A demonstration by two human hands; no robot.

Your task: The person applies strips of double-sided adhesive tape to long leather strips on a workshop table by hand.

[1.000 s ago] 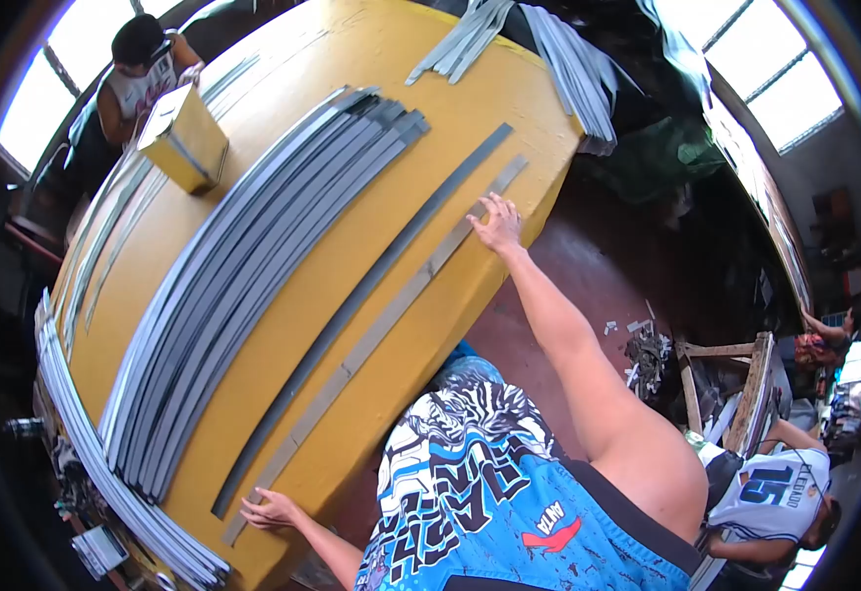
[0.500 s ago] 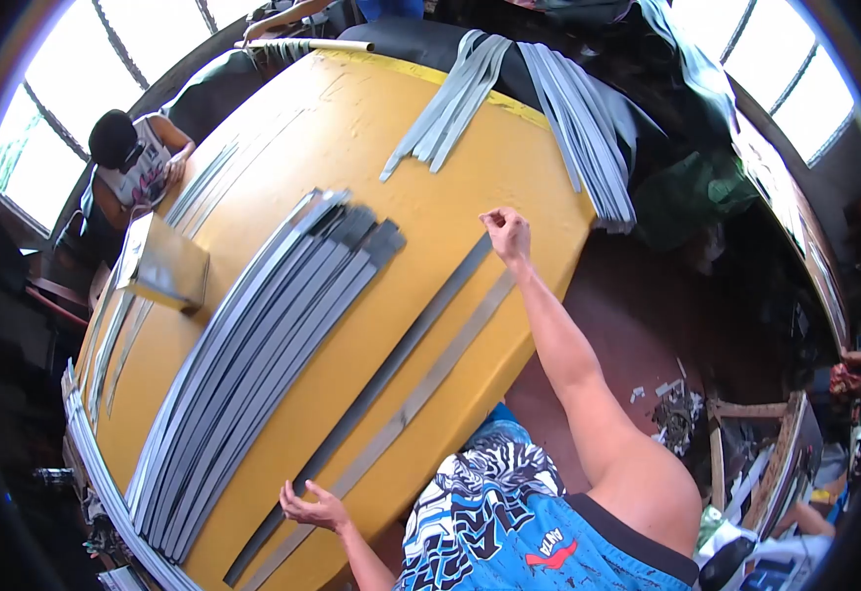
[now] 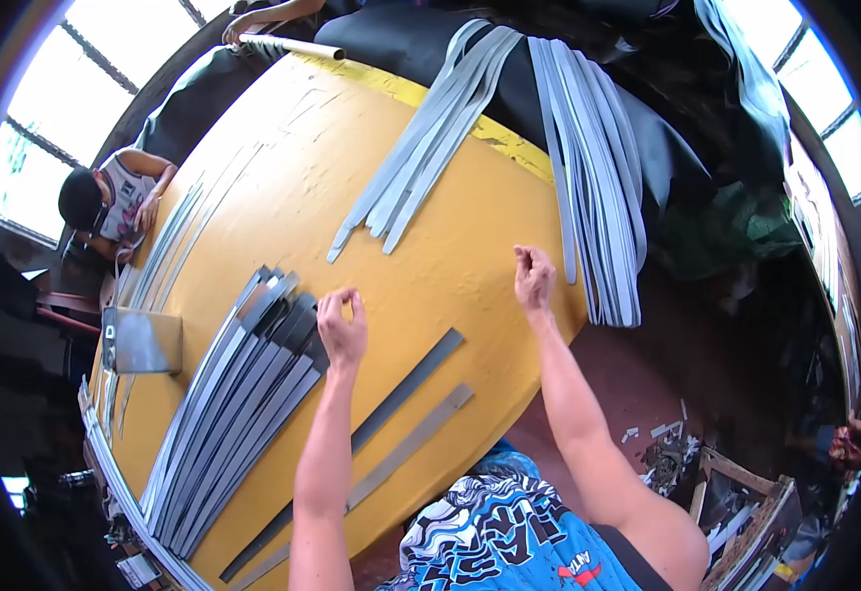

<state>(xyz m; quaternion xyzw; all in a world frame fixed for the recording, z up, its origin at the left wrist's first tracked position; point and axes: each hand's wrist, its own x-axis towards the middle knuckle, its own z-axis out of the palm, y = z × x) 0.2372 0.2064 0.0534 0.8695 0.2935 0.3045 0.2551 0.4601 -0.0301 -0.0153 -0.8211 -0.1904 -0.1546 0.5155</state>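
My right hand hovers over the yellow surface, fingers curled against the thumb; whatever may be between them is hidden. Several long grey strips hang beside it. My left hand is raised beside the far ends of a thick stack of grey strips, its fingers bent and a gap showing between thumb and fingers. A dark grey strip and a paler strip lie side by side below my hands, partly covered by my left forearm.
The large yellow table has a metal box on its left. Another person leans at the left edge. More pale strips drape over the far edge near a pole. A wooden frame stands at lower right.
My left hand has moved up and forward from the strips' near end to the stack's far ends. My right hand has left the dark strip's end, moving toward the hanging strips. The view has shifted.
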